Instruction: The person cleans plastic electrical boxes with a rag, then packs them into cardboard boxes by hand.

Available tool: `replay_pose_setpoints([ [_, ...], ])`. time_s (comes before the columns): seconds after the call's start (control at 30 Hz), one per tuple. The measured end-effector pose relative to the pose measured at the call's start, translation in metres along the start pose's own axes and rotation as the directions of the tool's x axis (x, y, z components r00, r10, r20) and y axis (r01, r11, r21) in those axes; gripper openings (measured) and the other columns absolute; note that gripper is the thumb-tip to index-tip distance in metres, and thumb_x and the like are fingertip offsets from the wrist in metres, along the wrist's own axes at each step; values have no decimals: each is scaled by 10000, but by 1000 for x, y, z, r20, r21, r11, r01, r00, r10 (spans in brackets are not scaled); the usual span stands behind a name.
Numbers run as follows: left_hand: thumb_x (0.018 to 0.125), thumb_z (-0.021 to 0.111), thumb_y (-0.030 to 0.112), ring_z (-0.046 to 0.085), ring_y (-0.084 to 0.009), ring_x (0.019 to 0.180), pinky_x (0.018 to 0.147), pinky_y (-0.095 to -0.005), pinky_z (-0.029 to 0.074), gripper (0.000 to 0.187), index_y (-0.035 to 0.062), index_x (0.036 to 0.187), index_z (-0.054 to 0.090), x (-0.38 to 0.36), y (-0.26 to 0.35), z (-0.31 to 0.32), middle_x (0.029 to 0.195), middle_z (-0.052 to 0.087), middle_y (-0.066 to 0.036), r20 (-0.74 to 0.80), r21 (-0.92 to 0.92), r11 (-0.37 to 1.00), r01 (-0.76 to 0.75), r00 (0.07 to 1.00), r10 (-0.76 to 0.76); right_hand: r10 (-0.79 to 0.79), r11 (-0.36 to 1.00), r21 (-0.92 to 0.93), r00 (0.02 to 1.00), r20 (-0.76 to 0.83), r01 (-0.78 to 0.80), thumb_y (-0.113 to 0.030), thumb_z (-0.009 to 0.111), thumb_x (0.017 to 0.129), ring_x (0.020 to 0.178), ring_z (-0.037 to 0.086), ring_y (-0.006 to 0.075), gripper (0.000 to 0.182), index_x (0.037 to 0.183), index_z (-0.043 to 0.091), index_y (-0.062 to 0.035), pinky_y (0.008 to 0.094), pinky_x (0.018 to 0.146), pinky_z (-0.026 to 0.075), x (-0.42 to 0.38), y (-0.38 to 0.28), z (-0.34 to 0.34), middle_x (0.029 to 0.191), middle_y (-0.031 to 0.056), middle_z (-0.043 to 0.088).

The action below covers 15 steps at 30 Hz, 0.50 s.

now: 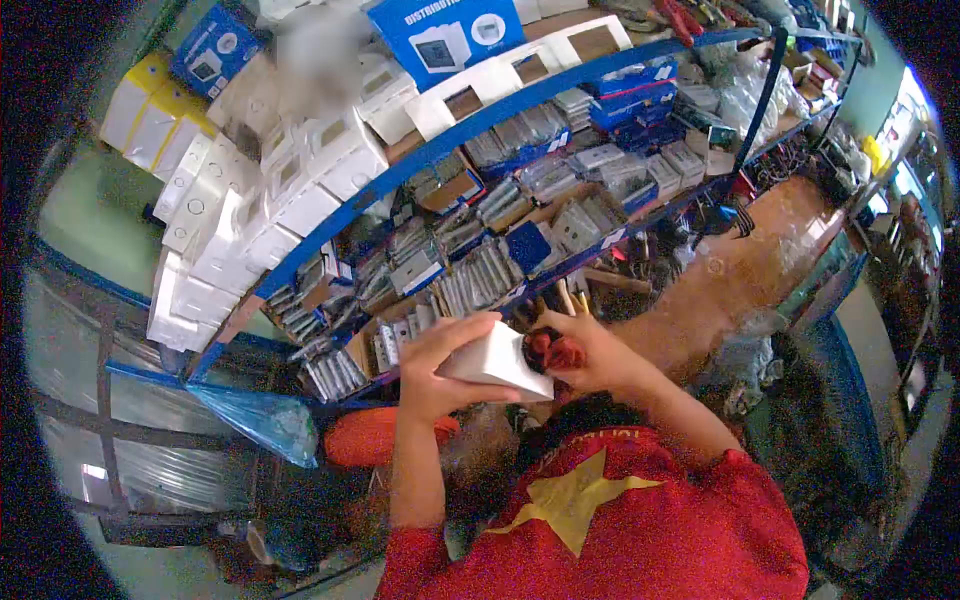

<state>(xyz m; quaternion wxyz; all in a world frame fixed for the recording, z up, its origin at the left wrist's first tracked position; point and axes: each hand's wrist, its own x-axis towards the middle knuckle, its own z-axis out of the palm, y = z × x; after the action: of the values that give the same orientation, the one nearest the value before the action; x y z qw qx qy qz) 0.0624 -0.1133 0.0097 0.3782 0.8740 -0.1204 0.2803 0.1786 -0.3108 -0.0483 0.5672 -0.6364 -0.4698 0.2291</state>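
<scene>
In the middle of the head view, my left hand (430,370) grips a white box (490,362), fingers along its upper side and thumb along its lower side. My right hand (597,350) is closed around a red-and-black handled tool (560,354). The tool's dark part overlaps the right-hand face of the box, and the kind of tool does not show clearly. Both hands are in front of the red shirt with a yellow star.
Behind the hands, a blue-framed shelf (330,232) carries rows of packaged switch plates (475,280). White boxes (285,205) with openings and blue cartons (450,40) stand on its top. An orange-red object (360,437) lies below left, near a blue plastic bag (265,415).
</scene>
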Motion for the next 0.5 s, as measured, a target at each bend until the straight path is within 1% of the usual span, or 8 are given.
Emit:
replay_pose_setpoints([
  [0.07, 440, 937, 257, 663, -216, 960, 838, -332, 527, 760, 34, 1107, 652, -1, -1, 2, 1099, 681, -117, 25, 7, 999, 34, 999, -34, -106, 953, -290, 992, -63, 84, -80, 712, 686, 740, 639, 290, 490, 1153, 561, -88, 360, 681, 494, -1, 1, -8, 847, 160, 656],
  [0.13, 446, 935, 262, 661, -216, 976, 853, -337, 525, 784, 32, 1135, 640, -3, 7, 0, 1104, 680, -114, 71, 45, 994, 99, 992, -103, -74, 992, -112, 977, -197, 53, -110, 725, 692, 747, 642, 282, 507, 1168, 554, -80, 360, 674, 494, 8, 14, -13, 856, 166, 658],
  [0.23, 450, 937, 267, 657, -224, 1007, 882, -347, 518, 868, 23, 1209, 594, -7, 5, 3, 1110, 677, -114, 35, -135, 969, 208, 978, -205, 130, 968, 229, 986, -105, -103, -131, 692, 772, 765, 643, 253, 536, 1264, 488, -71, 347, 684, 498, 8, -9, -16, 865, 175, 652],
  [0.3, 446, 941, 269, 656, -230, 1018, 894, -353, 514, 924, 17, 1250, 561, -5, 4, 5, 1118, 673, -120, 87, -67, 986, 150, 986, -144, 62, 985, 153, 993, 104, -77, -119, 660, 815, 751, 632, 214, 539, 1309, 449, -69, 333, 688, 498, 9, -20, -7, 850, 147, 654],
  [0.33, 445, 942, 270, 656, -233, 1023, 901, -356, 512, 952, 15, 1270, 544, -1, 2, 6, 1122, 671, -123, 113, -35, 994, 107, 988, -102, -17, 998, 61, 997, 76, 12, -90, 621, 844, 812, 585, 140, 570, 1363, 388, -62, 299, 741, 484, 8, -10, 4, 912, 87, 642],
  [0.43, 445, 944, 273, 649, -237, 1040, 902, -353, 511, 965, 10, 1278, 534, -2, 1, 4, 1169, 648, -135, 103, -64, 995, 78, 992, -71, -118, 952, 286, 993, 12, 110, -73, 611, 836, 905, 540, 111, 574, 1363, 387, -38, 281, 813, 460, 16, 2, 13, 1027, 52, 607],
  [0.47, 450, 941, 283, 638, -246, 1065, 904, -351, 510, 955, 10, 1271, 537, -3, 0, 3, 1200, 630, -141, 135, -11, 999, 35, 990, -33, 36, 921, 386, 998, 60, -56, -42, 601, 821, 969, 522, 117, 558, 1345, 411, -20, 277, 870, 436, 10, 2, 14, 1083, 46, 568],
  [0.5, 453, 939, 293, 638, -250, 1063, 898, -351, 513, 953, 13, 1271, 537, -1, 3, 2, 1208, 624, -145, 135, 14, 998, 65, 989, -66, 38, 916, 400, 999, 10, -38, -30, 600, 816, 959, 521, 115, 546, 1333, 425, -21, 274, 868, 436, 9, 7, 17, 1071, 41, 566],
])
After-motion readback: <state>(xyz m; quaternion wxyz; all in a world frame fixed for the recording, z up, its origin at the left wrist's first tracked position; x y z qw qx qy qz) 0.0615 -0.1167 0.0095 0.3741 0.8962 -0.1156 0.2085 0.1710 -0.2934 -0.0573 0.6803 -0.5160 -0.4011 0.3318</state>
